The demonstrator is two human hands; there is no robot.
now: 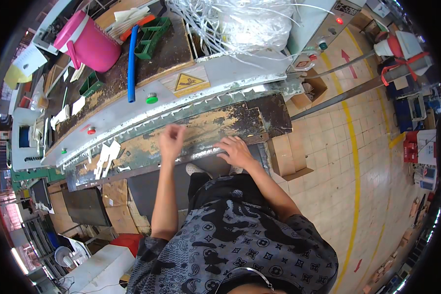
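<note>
My left hand [171,142] is raised over the worn work ledge [201,128] of a long grey machine. Its fingers are curled together in a pinch, slightly blurred, and whatever they may hold is too small to make out. To its right, my right hand [236,151] rests at the ledge's metal front edge [201,155] with its fingers apart and nothing visible in them. Several white strips [106,159] lie on the ledge, left of my left hand. Behind the ledge runs a toothed bar [152,115] along the machine.
On the machine's top stand a pink jug [90,44], a green crate [152,38] and a heap of white strands [240,24]. A blue tube [132,63] hangs over its front beside a green button [152,98]. An open cardboard box [286,157] stands right of the ledge.
</note>
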